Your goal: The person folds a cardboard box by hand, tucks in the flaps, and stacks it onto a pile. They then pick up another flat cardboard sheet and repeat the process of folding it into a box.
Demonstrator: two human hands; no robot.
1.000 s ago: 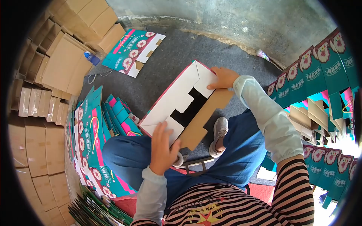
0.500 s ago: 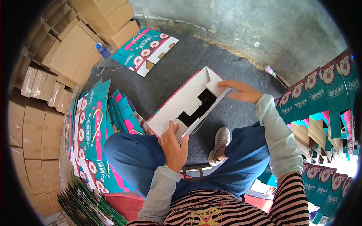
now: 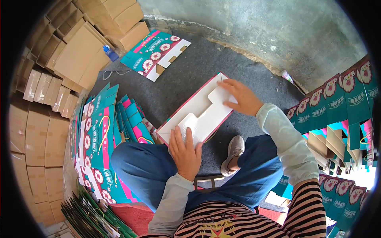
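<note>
Cardboard carton with white end flaps and maroon edges, set slantwise in front of a seated person, its near left corner beside the left knee; whether it rests on the floor cannot be told. The flaps on the side facing up lie folded across, with a stepped gap between their cut edges. The person's left hand lies over the near end of the flaps, fingers extended and slightly spread, gripping nothing. The right hand reaches over the far right end, thumb and fingers apart, fingertips at the white board; how firmly they press cannot be told. Both forearms wear pale sleeve covers over a striped top, above blue jeans and a light shoe. Beyond the carton, a flattened teal carton printed with round pictures lies on the dark floor covering, near a blue bottle. Folded teal cartons lean at the left, before stacked brown boxes. Rows of teal cartons stand at the right, below a bare grey wall.
</note>
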